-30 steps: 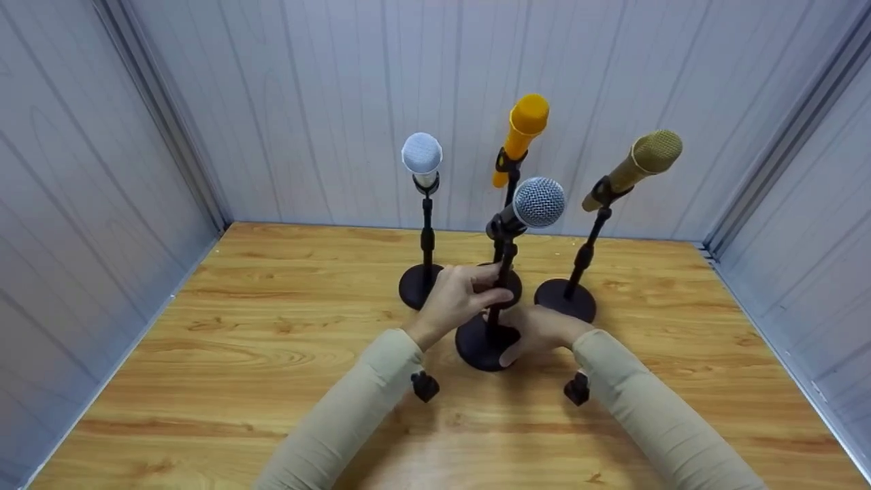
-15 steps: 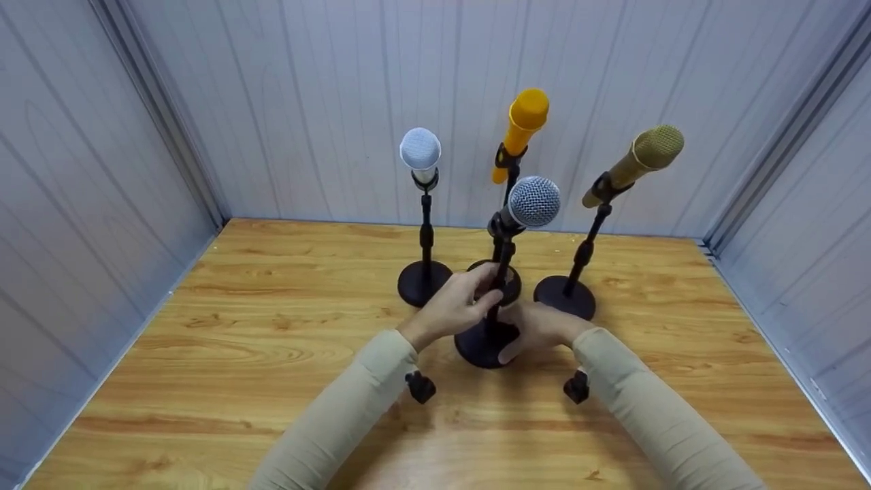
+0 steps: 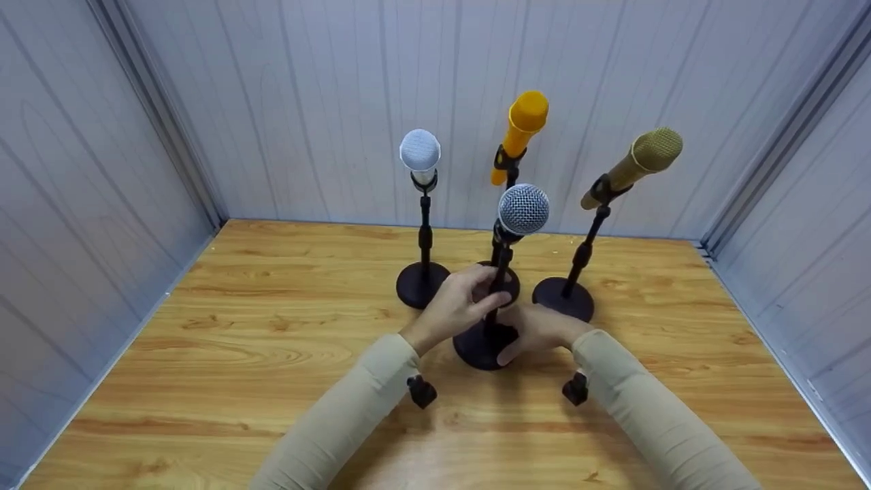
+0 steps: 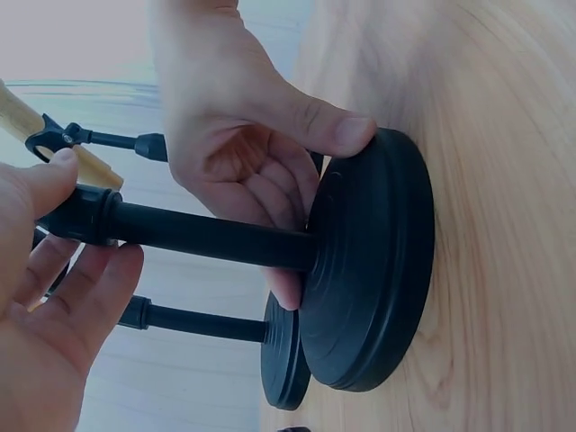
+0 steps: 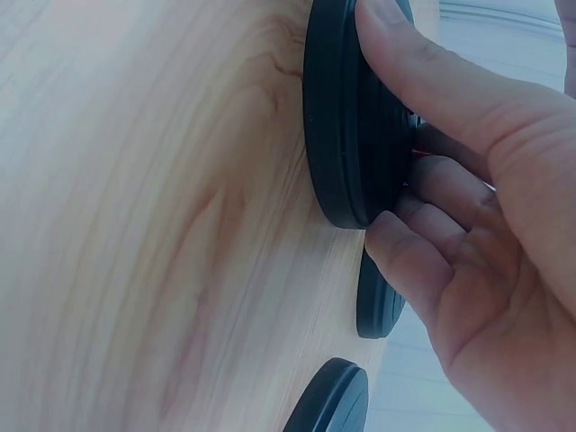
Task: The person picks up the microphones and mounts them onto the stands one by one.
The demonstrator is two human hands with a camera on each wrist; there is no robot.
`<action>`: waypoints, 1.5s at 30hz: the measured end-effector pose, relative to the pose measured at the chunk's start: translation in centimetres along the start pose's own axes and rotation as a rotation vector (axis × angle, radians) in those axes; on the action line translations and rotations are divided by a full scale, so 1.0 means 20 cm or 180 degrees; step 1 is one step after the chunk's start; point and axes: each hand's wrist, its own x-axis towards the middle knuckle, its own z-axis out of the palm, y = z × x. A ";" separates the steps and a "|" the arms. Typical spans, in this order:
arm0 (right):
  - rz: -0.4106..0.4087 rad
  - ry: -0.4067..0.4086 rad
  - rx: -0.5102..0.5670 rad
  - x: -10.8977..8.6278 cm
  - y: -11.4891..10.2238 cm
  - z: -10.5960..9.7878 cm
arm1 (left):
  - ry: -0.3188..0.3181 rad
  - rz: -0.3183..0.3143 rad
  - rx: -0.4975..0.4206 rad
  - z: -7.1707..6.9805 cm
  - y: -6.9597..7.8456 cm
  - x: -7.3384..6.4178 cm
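Note:
A black microphone stand [image 3: 476, 348] stands on the table, carrying a dark microphone with a silver mesh head [image 3: 524, 209]. My left hand [image 3: 452, 306] pinches its pole between thumb and fingers, at the thick collar [image 4: 85, 216] in the left wrist view. Low down, my right hand [image 3: 537, 330] holds the round base [image 5: 337, 135], its thumb lying on the top near the rim. The fingers of that hand curl behind the pole and beside the base. Directly behind stands an orange microphone [image 3: 528, 116] on its own stand, partly hidden by the front one.
To the left is a white microphone [image 3: 420, 151] on a stand; to the right, a gold one [image 3: 646, 155] on a leaning pole. Pale panel walls [image 3: 306, 102] enclose the wooden table [image 3: 272, 354] at the back and both sides.
The silver-headed microphone has swung left and a little downward, turning more toward me. Both hands keep nearly the same places on the pole and base.

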 end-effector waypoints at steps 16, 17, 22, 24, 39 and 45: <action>-0.0076 -0.0019 0.0032 0.00 0.01 0.00 | 0.0129 -0.0084 0.0008 -0.01 0.06 0.04; -0.0066 -0.0026 0.0027 0.00 0.01 0.00 | 0.0133 -0.0078 -0.0015 -0.01 0.07 0.04; 0.0009 -0.0062 0.0034 0.00 0.01 0.00 | 0.0169 -0.0045 -0.0114 -0.03 0.10 0.07; 0.0020 -0.0070 0.0020 0.00 0.00 -0.01 | 0.0166 -0.0048 -0.0169 -0.03 0.11 0.08; 0.0229 -0.0068 0.0034 -0.01 -0.02 -0.01 | 0.0259 -0.0129 -0.0537 -0.05 0.22 0.14; 0.0283 -0.0054 0.0021 -0.01 -0.01 0.00 | 0.0235 -0.0214 -0.0489 -0.06 0.24 0.15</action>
